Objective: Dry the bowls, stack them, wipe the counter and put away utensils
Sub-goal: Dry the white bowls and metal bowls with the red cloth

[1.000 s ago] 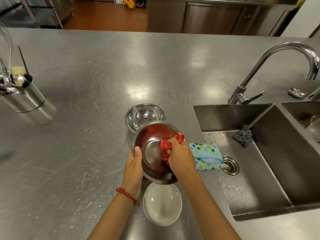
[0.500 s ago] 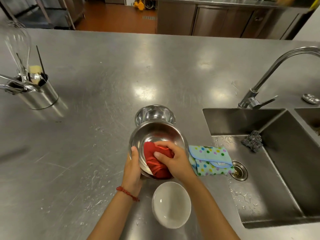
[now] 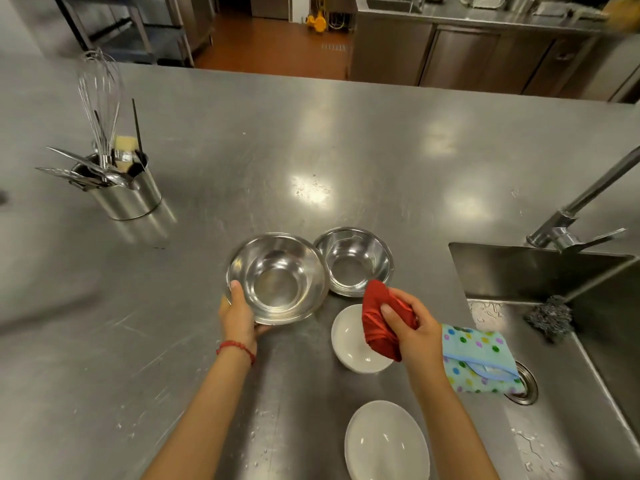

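Steel, the large bowl (image 3: 277, 277) has come out from under the cloth: your left hand (image 3: 239, 315) grips its near-left rim, thumb inside, holding it just left of the smaller steel bowl (image 3: 353, 259) on the surface (image 3: 346, 150). Your right hand (image 3: 414, 329), half a second ago wiping inside that bowl, now clutches the bunched red cloth (image 3: 381, 322) over a small white bowl (image 3: 349, 341). A second white bowl (image 3: 386, 441) sits nearer. The utensil holder (image 3: 121, 188) stands far left.
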### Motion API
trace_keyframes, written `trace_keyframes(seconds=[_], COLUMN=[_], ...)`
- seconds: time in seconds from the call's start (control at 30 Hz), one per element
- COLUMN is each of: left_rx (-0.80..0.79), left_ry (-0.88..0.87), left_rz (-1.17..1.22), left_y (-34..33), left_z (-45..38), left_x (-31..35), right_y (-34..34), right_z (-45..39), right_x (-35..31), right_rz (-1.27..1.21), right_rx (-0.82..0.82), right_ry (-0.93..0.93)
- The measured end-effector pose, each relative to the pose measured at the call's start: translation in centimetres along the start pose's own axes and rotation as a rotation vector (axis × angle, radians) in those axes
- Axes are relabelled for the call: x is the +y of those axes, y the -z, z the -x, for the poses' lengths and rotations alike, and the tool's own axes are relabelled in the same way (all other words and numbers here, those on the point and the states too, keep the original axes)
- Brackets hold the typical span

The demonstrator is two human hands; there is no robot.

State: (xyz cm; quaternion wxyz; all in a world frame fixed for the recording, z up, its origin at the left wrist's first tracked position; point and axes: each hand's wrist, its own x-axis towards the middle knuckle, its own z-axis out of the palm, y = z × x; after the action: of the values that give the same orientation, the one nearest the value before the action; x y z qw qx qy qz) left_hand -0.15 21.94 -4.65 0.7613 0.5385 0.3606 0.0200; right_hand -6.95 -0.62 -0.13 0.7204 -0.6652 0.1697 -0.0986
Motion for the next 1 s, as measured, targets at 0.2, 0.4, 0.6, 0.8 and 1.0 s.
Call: trace_keyframes(seconds=[0.2, 0.4, 0.6, 0.8, 1.0], left_rx=[0.107, 0.132, 0.112, 0.151, 0.177], left_ry=[-0.007, 0.011, -0.011, -0.021, -0.047], left_rz=[0.006, -0.061, -0.206, -0.260, -0.372], left_y=[-1.1, -2.0, -1.8, -1.5, -0.3], left_z=[-5.1, -8.4, -9.8, -9.8, -7.5], left_x=[1.4, 1.3, 0.4, -0.1, 0.1], right_y=[-0.9, -1.3, -1.4, -2.0, -2.1], right_z=[-0.5, -0.9, -1.0, -0.8, -0.2], right_x=[1.0, 1.6, 1.7, 1.6, 1.5], right_rz=[0.071, 0.095, 0.121, 0.119, 0.100], right_rx=[0.012, 0.025, 0.020, 0.012, 0.003], right_ry=[-0.007, 0.007, 0.017, 0.034, 0.015])
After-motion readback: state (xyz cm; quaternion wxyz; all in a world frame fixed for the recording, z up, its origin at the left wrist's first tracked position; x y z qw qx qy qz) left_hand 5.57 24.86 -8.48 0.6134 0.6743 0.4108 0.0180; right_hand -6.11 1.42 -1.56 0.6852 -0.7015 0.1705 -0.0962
